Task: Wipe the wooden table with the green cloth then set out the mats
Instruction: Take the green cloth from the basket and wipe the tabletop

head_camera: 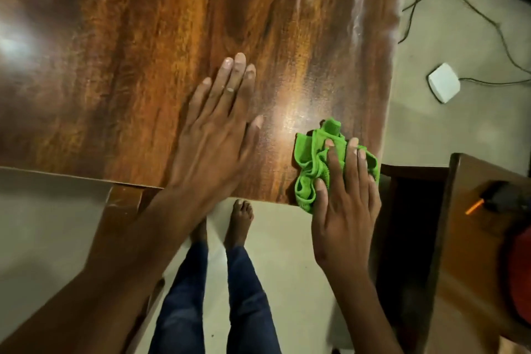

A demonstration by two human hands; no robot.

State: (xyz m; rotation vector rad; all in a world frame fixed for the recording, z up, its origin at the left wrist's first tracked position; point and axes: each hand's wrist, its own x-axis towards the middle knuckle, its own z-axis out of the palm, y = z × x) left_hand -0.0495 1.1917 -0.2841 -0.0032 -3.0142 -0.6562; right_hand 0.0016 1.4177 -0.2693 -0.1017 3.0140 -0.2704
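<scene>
The wooden table (138, 46) fills the upper left of the head view, glossy brown with light glare. My left hand (214, 129) lies flat on it near the front edge, fingers straight and together. The green cloth (311, 164) is bunched at the table's front right corner. My right hand (344, 198) presses down on the cloth with straight fingers, thumb along its lower side. No mats are in view.
A second wooden piece of furniture (471, 238) stands right of the table, with a dark tool and a red object on it. On the floor to the right lie a white adapter (444, 82) and black cables (459, 3). My bare feet (238, 224) stand below the table edge.
</scene>
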